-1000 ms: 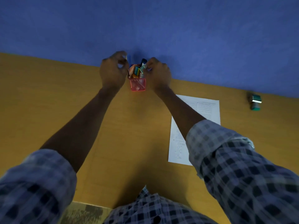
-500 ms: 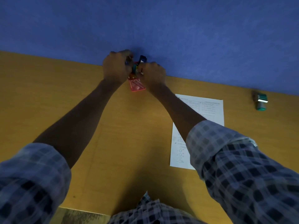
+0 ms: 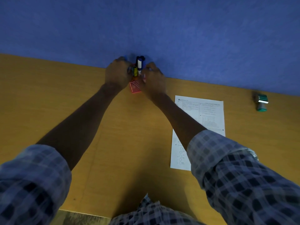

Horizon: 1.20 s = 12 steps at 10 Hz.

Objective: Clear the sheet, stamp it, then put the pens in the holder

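A red mesh pen holder (image 3: 135, 88) stands at the far edge of the wooden desk, against the blue wall, and looks tilted. Several pens (image 3: 139, 64) stick up out of it, one white and blue, one yellow and green. My left hand (image 3: 116, 74) presses against the holder's left side, fingers closed, with a blue pen tip (image 3: 125, 57) showing above the knuckles. My right hand (image 3: 153, 78) grips the holder's right side at the rim. The printed sheet (image 3: 210, 114) lies to the right, partly under my right forearm. A green stamp (image 3: 261, 103) rests farther right.
The blue wall (image 3: 162, 30) rises directly behind the holder. The wooden desk (image 3: 48, 95) stretches left and toward me. The desk's near edge (image 3: 81, 212) runs along the bottom, with patterned floor below it. My checked sleeves fill the lower corners.
Both hands have closed in on the holder from its sides. The holder now leans, and the pens stand more upright between my hands.
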### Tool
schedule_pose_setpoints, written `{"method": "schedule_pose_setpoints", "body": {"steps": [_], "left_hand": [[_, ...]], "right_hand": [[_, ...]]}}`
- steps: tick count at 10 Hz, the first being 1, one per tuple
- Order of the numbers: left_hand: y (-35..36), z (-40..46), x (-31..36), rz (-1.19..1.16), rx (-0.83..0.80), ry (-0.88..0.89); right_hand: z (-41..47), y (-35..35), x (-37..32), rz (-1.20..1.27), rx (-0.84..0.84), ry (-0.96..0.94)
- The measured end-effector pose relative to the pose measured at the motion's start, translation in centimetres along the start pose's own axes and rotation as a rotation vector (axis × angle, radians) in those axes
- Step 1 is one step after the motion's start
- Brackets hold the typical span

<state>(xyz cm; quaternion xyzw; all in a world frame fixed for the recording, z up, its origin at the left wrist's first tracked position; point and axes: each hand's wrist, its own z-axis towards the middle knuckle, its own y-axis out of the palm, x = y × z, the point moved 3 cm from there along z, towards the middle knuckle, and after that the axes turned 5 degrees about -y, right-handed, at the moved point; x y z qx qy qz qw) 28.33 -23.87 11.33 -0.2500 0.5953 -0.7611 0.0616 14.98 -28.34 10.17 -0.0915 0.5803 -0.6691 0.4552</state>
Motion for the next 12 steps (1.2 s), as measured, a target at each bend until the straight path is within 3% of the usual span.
{"method": "schedule_pose_setpoints", "body": {"steps": [1, 2, 3, 6, 9, 10, 12], "left_hand": [[-0.4, -0.9, -0.4, -0.073, 0.139, -0.093], [0.4, -1.8, -1.2, -0.169, 0.139, -0.281], [1.8, -2.2, -1.3, -0.268, 0.014, -0.314], [1.6, -1.6, -2.6, -0.442, -0.077, -0.333], [0.7, -2.0, -1.7, -0.384, -0.097, -0.370], [-0.6, -3.2, -1.2, -0.359, -0.062, -0.447], [-2.9, -6.2, 0.6, -0.309, 0.038, -0.385]], "right_hand": [[-0.3, -0.3, 1.2, 0.120, 0.071, 0.224], [0.0, 0.6, 2.0, 0.343, -0.103, 0.377], [0.0, 1.2, 2.0, 0.459, -0.165, 0.396], [-0.8, 2.1, 0.1, 0.644, -0.093, 0.515], [-0.9, 0.6, 0.3, 0.546, -0.136, 0.472], [-2.1, -1.4, 0.9, 0.475, -0.092, 0.457], [-5.8, -6.9, 3.9, 0.359, 0.025, 0.415]]}}
